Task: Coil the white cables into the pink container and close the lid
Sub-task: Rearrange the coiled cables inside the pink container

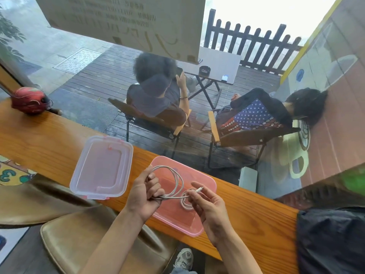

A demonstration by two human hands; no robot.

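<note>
A pink container [205,181] stands open on the wooden counter [39,139]. Its clear lid [102,167] lies upside down to the left of it. My left hand [146,194] is shut on a looped white cable [178,176], holding the loop above the container. My right hand [209,208] pinches the same cable's plug end [199,188] between thumb and fingers. A second, smaller coil of white cable [186,201] lies inside the container, under my hands.
A window runs along the counter's far edge; two people sit on chairs outside. A red helmet [27,99] rests at the counter's far left. A dark bag [331,240] sits at the right end. A brown stool [88,242] is below me.
</note>
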